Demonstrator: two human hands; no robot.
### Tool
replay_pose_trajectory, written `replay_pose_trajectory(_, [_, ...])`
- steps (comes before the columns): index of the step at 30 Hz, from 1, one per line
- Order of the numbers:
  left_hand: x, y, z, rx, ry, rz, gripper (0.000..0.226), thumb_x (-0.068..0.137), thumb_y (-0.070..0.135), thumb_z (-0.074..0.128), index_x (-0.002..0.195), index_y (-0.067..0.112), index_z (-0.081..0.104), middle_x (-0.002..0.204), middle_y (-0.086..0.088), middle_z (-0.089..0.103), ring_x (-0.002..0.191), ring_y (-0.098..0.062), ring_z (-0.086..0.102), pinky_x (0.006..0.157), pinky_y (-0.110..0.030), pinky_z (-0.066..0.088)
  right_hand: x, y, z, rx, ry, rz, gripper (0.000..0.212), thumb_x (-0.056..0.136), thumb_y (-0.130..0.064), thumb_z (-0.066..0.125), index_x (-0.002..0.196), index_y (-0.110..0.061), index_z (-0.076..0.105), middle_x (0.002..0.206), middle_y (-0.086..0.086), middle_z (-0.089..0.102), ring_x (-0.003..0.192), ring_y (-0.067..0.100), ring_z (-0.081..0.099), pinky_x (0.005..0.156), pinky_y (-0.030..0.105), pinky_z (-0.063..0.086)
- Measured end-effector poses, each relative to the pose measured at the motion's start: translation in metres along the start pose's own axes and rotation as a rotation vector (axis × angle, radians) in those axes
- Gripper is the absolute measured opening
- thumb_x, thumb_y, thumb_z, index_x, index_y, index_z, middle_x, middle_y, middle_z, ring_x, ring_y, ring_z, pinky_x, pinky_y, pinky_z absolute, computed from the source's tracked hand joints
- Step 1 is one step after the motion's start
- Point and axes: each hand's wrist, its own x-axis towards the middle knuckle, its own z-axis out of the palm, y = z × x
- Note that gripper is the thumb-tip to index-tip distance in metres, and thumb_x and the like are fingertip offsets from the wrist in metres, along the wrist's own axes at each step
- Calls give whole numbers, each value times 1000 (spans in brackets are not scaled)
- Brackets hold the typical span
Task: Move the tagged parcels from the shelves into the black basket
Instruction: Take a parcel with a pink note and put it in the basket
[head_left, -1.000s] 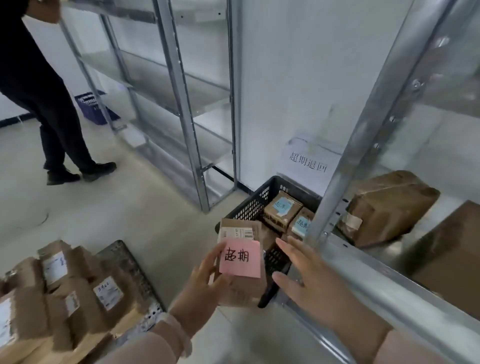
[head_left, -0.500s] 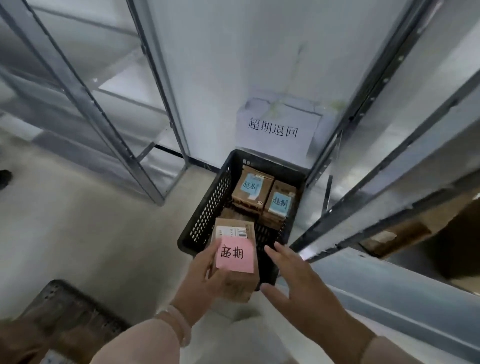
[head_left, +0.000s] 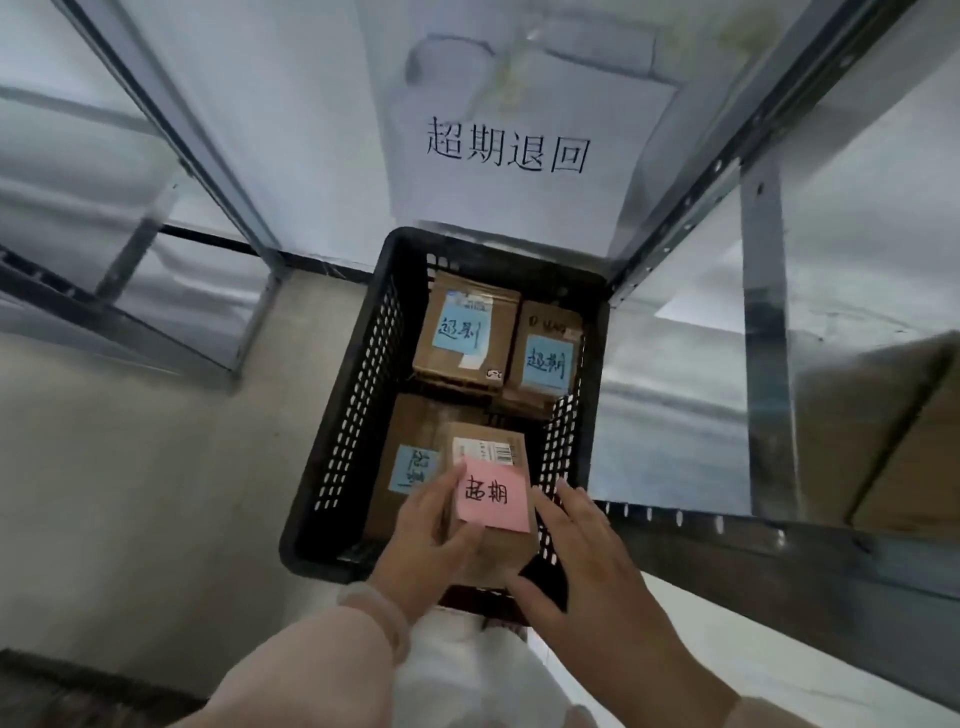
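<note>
My left hand (head_left: 426, 540) grips a small brown parcel (head_left: 493, 452) with a pink handwritten tag (head_left: 492, 494), held over the near end of the black basket (head_left: 343, 415). My right hand (head_left: 587, 561) hovers beside the parcel's right side with fingers spread, holding nothing. Three tagged parcels lie in the basket: one with a blue tag at the far left (head_left: 467, 332), one at the far right (head_left: 545, 353), and a larger one (head_left: 410, 457) under my held parcel, partly hidden.
The basket stands on the floor against a white wall under a paper sign (head_left: 509, 150). Metal shelving stands to the left (head_left: 171, 130) and right (head_left: 769, 364). A brown carton (head_left: 883, 431) sits on the right shelf.
I have stepped closer to the basket and the view tilted down. The parcel in my left hand moved forward from in front of the basket to above its near end.
</note>
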Motion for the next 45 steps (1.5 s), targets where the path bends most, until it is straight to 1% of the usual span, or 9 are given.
replay_pose_trajectory(3, [47, -17, 10, 78, -36, -14, 57, 88, 33, 63, 128, 62, 35, 143, 4, 33, 127, -14, 40, 108, -35, 40, 23, 10, 19, 30, 32, 60, 73, 91, -54, 46, 148, -46, 1, 155, -26, -10, 137, -9, -16, 111, 19, -2])
replay_pose_trajectory(5, [77, -26, 16, 120, -70, -21, 59, 92, 27, 62, 135, 57, 34, 140, 5, 33, 126, -15, 41, 107, -36, 42, 38, 15, 31, 41, 63, 78, 72, 92, -53, 46, 149, -45, 3, 155, -26, -8, 137, -10, -16, 111, 17, -3])
replay_pose_trajectory(16, [155, -78, 48, 244, -191, 20, 61, 94, 36, 59, 145, 49, 28, 148, 9, 42, 134, -10, 40, 113, -41, 37, 66, 40, 79, 121, 167, 164, 67, 83, -60, 37, 146, -47, 17, 144, -41, -4, 137, -17, -7, 100, 1, -1])
replay_pose_trajectory(21, [133, -70, 33, 440, -239, 43, 66, 95, 36, 56, 152, 36, 22, 156, 6, 30, 141, -13, 33, 117, -40, 31, 50, 36, 87, 57, 205, 186, 71, 82, -63, 29, 148, -37, 26, 151, -27, 8, 142, -8, -3, 110, 7, -3])
replay_pose_trajectory(26, [74, -19, 4, 640, -227, 240, 66, 96, 43, 53, 153, 35, 20, 159, 12, 22, 146, -8, 20, 120, -34, 20, 19, 11, 73, 9, 252, 195, 75, 79, -68, 21, 149, -41, 16, 154, -22, 4, 140, -7, -11, 106, 10, -14])
replay_pose_trajectory(29, [26, 24, -11, 760, -200, 401, 62, 96, 44, 51, 152, 33, 25, 159, 10, 25, 145, -10, 21, 119, -35, 22, -17, -13, 52, 16, 297, 214, 75, 79, -67, 23, 148, -40, 19, 157, -15, 12, 144, 2, 0, 110, 17, -7])
replay_pose_trajectory(35, [-68, 109, -17, 913, -79, 781, 60, 88, 49, 46, 142, 24, 48, 147, -1, 47, 136, -20, 41, 110, -40, 34, -100, -41, -4, -98, 415, 184, 70, 88, -54, 52, 149, -31, 26, 158, -6, 21, 147, 14, 10, 119, 32, 3])
replay_pose_trajectory(39, [-131, 157, 10, 946, -47, 995, 56, 87, 49, 45, 136, 24, 53, 142, -1, 52, 132, -23, 47, 110, -45, 39, -166, -39, -34, -161, 536, 195, 67, 87, -50, 60, 146, -32, 32, 154, -6, 30, 145, 15, 21, 114, 27, 4])
replay_pose_trajectory(45, [-231, 198, 102, 967, -106, 1309, 52, 91, 45, 48, 139, 25, 51, 145, 0, 50, 134, -20, 42, 113, -32, 22, -297, 3, -69, -214, 725, 249, 70, 84, -58, 57, 146, -34, 32, 154, -7, 31, 145, 16, 23, 117, 33, 14])
